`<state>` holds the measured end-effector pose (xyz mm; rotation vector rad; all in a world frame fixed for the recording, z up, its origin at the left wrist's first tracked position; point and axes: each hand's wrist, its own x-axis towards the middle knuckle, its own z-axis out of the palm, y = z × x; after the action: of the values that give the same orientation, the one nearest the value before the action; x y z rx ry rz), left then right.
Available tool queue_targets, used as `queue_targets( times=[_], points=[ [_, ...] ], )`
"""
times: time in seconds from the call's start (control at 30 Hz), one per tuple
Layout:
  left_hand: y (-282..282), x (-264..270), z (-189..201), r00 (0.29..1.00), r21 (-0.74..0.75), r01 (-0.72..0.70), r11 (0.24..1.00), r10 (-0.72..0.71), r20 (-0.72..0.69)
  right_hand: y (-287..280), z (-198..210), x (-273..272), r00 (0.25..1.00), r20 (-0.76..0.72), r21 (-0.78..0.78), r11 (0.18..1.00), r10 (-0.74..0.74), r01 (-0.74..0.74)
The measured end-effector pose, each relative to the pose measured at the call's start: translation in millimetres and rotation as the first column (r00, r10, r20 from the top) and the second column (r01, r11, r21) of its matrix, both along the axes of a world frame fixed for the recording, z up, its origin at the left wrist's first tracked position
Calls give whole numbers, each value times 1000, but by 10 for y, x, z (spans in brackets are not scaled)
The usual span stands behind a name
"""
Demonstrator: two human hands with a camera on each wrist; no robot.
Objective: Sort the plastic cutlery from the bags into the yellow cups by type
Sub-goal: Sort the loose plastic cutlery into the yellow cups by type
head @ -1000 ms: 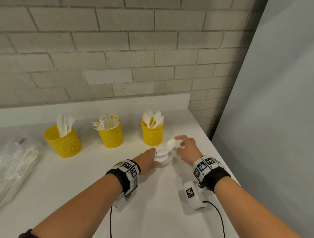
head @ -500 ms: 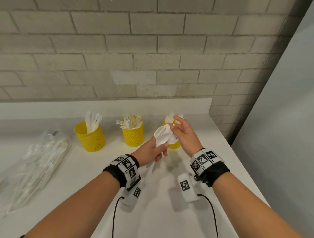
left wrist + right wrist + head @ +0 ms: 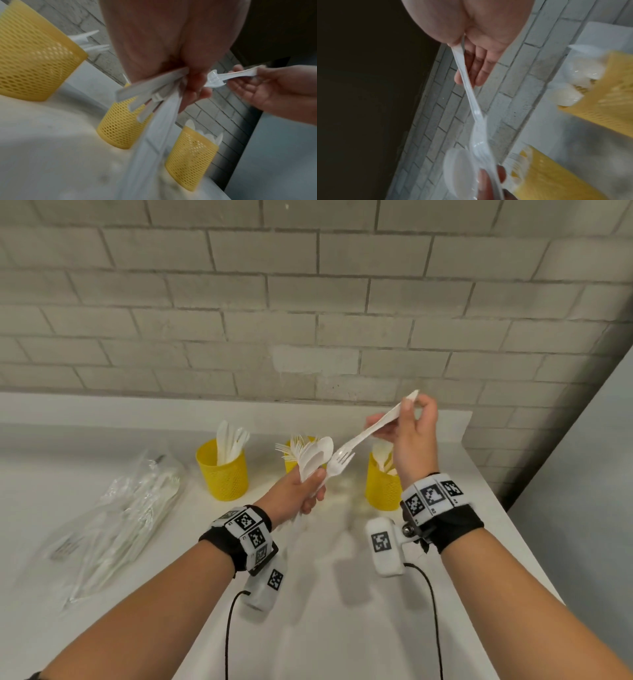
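My left hand [image 3: 303, 491] grips a bunch of white plastic spoons [image 3: 317, 457] upright above the table; their handles [image 3: 154, 108] fan out below my fist. My right hand [image 3: 411, 422] pinches the handle end of a white plastic fork [image 3: 363, 436], tines down beside the spoon bowls. The fork [image 3: 469, 94] runs from my thumb down to the spoons. Three yellow mesh cups stand by the wall: the left cup [image 3: 222, 470] holds knives, the middle cup [image 3: 291, 463] forks, the right cup [image 3: 382, 484] spoons.
A clear plastic bag of cutlery [image 3: 120, 522] lies on the white table [image 3: 325, 628] at the left. The brick wall [image 3: 308, 302] runs behind the cups. The table's right edge drops off beside my right forearm, next to a grey panel [image 3: 582, 474].
Both hands rose from the table with the cutlery. My right hand drew a fork out of the bunch and lifted it up and to the right; the left hand keeps the spoons.
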<state>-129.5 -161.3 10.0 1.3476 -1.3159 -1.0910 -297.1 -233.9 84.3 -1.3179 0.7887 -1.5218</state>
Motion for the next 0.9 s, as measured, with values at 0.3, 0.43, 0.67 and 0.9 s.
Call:
queue_targets(
  times=[0.3, 0.43, 0.67, 0.9],
  points=[
    [-88, 375, 163, 974, -64, -206, 977, 198, -108, 159, -158, 541, 953, -282, -72, 988, 109, -134],
    [-139, 490, 243, 943, -126, -331, 935, 326, -65, 299, -465, 811, 745, -579, 172, 943, 332, -286],
    [-109, 636, 383, 921, -149, -389, 909, 380, -88, 402, -464, 1137, 748, -590, 143, 951, 305, -275],
    [-63, 1051, 466, 880, -133, -472, 871, 459, -119, 442, -598, 1248, 689, -616, 182, 920, 382, -347]
  ],
)
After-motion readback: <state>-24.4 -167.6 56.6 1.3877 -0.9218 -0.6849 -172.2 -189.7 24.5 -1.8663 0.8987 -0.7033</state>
